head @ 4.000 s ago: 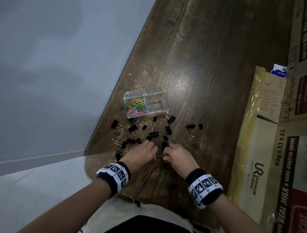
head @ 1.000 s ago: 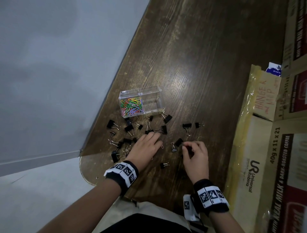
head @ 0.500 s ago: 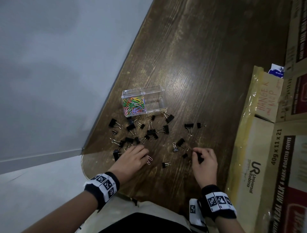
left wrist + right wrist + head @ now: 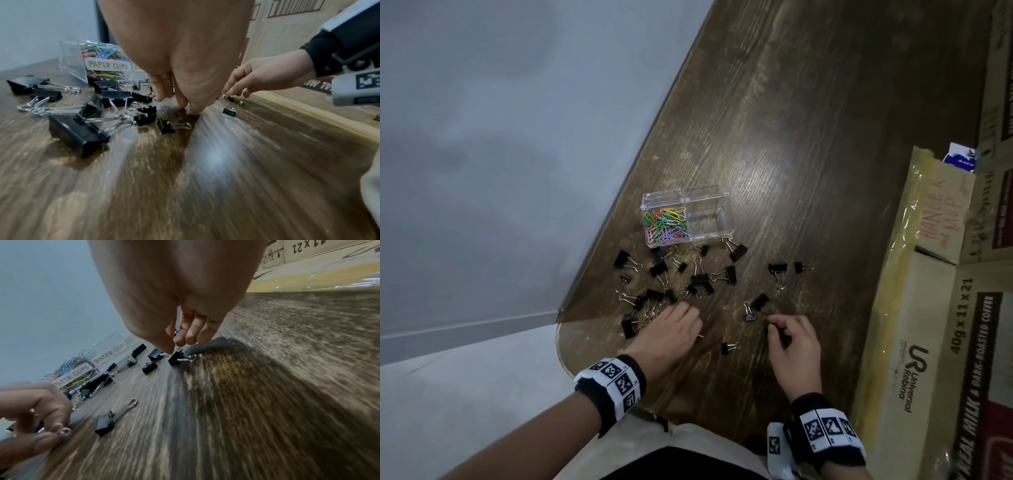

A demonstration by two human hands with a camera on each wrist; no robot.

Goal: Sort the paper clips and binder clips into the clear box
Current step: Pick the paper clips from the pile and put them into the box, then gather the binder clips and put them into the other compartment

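Two hands work low on the table (image 4: pixel 808 144): the left hand (image 4: pixel 671 334) pinches a pink paper clip (image 4: pixel 65 432), the right hand (image 4: pixel 796 346) pinches a small binder clip (image 4: pixel 178 359); the clear box (image 4: pixel 686 216) stands further away.

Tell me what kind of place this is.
Probably a storeroom or home storage corner: a wooden table set against a plain wall, with stacked coffee cartons right beside it, one hand-marked box among them.
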